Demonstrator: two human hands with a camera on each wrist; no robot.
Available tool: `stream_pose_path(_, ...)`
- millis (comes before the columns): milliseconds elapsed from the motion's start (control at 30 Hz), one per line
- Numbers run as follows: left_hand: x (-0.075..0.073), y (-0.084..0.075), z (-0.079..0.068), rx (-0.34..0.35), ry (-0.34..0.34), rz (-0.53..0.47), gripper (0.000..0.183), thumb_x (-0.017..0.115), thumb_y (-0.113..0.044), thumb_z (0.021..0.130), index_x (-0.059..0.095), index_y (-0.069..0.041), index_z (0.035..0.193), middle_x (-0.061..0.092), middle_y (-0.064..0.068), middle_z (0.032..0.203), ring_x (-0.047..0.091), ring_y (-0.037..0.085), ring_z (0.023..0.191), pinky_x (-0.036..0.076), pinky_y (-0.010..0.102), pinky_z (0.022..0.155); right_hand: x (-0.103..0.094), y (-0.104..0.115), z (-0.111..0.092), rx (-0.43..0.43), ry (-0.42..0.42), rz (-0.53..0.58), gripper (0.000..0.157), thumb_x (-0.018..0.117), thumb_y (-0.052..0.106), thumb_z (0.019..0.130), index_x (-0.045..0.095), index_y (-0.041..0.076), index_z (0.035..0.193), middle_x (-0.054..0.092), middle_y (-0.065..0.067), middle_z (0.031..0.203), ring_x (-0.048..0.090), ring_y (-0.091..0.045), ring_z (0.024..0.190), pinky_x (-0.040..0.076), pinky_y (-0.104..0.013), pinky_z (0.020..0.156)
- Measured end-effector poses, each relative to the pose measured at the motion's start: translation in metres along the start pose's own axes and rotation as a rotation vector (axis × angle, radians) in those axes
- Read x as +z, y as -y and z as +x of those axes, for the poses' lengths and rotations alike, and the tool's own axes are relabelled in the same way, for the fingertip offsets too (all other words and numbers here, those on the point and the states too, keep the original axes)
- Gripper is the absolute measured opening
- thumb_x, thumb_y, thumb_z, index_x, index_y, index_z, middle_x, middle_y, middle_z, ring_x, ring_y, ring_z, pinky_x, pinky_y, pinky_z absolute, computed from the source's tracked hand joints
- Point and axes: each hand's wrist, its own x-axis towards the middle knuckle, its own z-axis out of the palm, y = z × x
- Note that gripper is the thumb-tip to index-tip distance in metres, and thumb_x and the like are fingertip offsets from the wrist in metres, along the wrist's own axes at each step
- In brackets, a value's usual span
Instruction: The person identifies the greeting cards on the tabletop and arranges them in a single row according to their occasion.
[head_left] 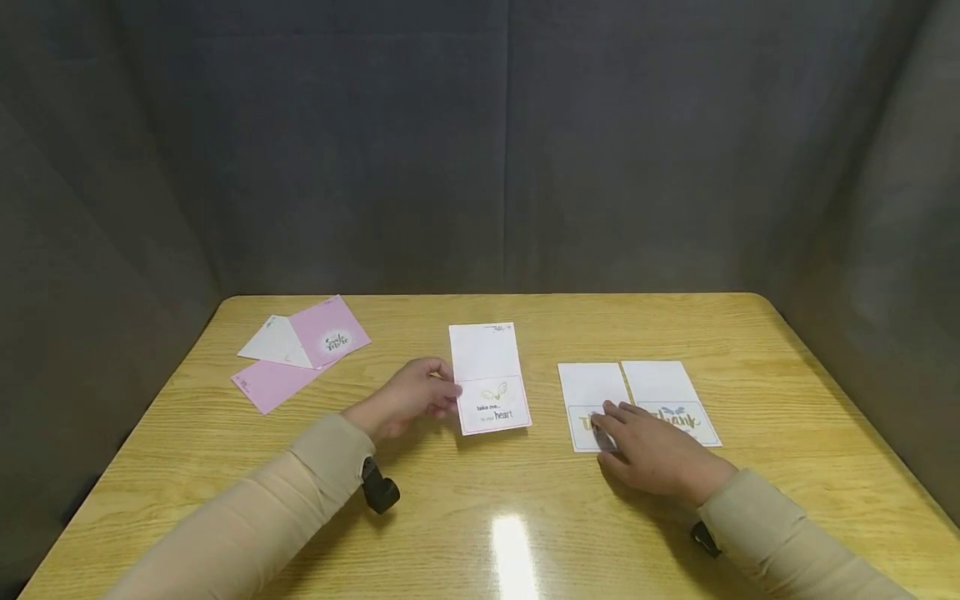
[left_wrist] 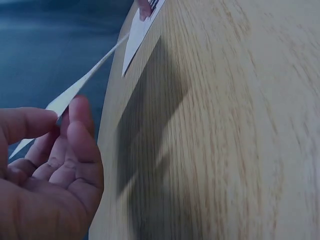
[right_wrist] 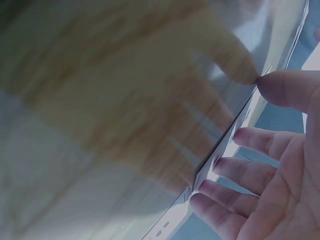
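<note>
My left hand (head_left: 408, 400) pinches the left edge of a white card (head_left: 483, 354) between thumb and fingers. The card has gold wings and "take me... to your heart" printed on its lower half. In the left wrist view this card (left_wrist: 75, 89) appears nearly edge-on, raised off the table with its shadow below. On the right, two white cards lie side by side: a left one (head_left: 592, 383) with gold lettering and a right one (head_left: 660, 382) reading "Thank". My right hand (head_left: 656, 454) rests over their lower parts, fingers loosely extended and fingertips on the cards, hiding some print.
At the back left of the wooden table (head_left: 420, 525), a pink card (head_left: 318, 325) with "Smile more" lettering overlaps a white folded-looking piece (head_left: 272, 342) and another pink piece (head_left: 277, 387). A dark curtain (head_left: 360, 167) hangs behind and at both sides.
</note>
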Motion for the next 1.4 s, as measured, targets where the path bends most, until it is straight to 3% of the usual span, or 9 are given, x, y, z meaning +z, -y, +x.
stream_pose_path(300, 0.014, 0.005, 0.000, -0.051, 0.055, 0.015, 0.007, 0.057, 0.001, 0.100, 0.059, 0.004, 0.094, 0.066, 0.011, 0.085, 0.067, 0.014, 0.069, 0.052, 0.021, 0.061, -0.001, 0.002, -0.001, 0.012, 0.009, 0.003, 0.048, 0.067, 0.022, 0.099, 0.059, -0.006, 0.137, 0.055, -0.032, 0.141, 0.053, -0.050, 0.129, 0.042, -0.059, 0.107)
stream_pose_path(933, 0.039, 0.009, 0.015, -0.124, 0.065, -0.001, 0.007, 0.057, 0.000, 0.101, 0.059, 0.007, 0.100, 0.066, 0.014, 0.084, 0.067, 0.015, 0.065, 0.056, 0.022, 0.059, -0.002, 0.002, -0.001, 0.024, 0.021, 0.006, 0.049, 0.067, 0.023, 0.099, 0.059, -0.005, 0.139, 0.054, -0.032, 0.142, 0.052, -0.051, 0.130, 0.042, -0.058, 0.107)
stream_pose_path(1167, 0.037, 0.010, 0.024, -0.133, 0.026, 0.048, 0.009, 0.056, 0.000, 0.102, 0.061, 0.008, 0.100, 0.066, 0.013, 0.082, 0.066, 0.015, 0.064, 0.056, 0.022, 0.058, -0.003, 0.004, 0.002, 0.016, 0.022, 0.005, 0.049, 0.065, 0.023, 0.100, 0.058, -0.005, 0.139, 0.054, -0.032, 0.142, 0.052, -0.050, 0.131, 0.042, -0.058, 0.107)
stream_pose_path(1400, 0.038, 0.011, 0.028, -0.136, 0.044, 0.087, 0.013, 0.056, 0.000, 0.102, 0.063, 0.011, 0.104, 0.065, 0.013, 0.081, 0.065, 0.014, 0.063, 0.055, 0.022, 0.057, -0.003, 0.002, 0.000, 0.034, 0.037, 0.008, 0.050, 0.065, 0.023, 0.101, 0.057, -0.005, 0.141, 0.052, -0.032, 0.144, 0.051, -0.050, 0.132, 0.041, -0.058, 0.108)
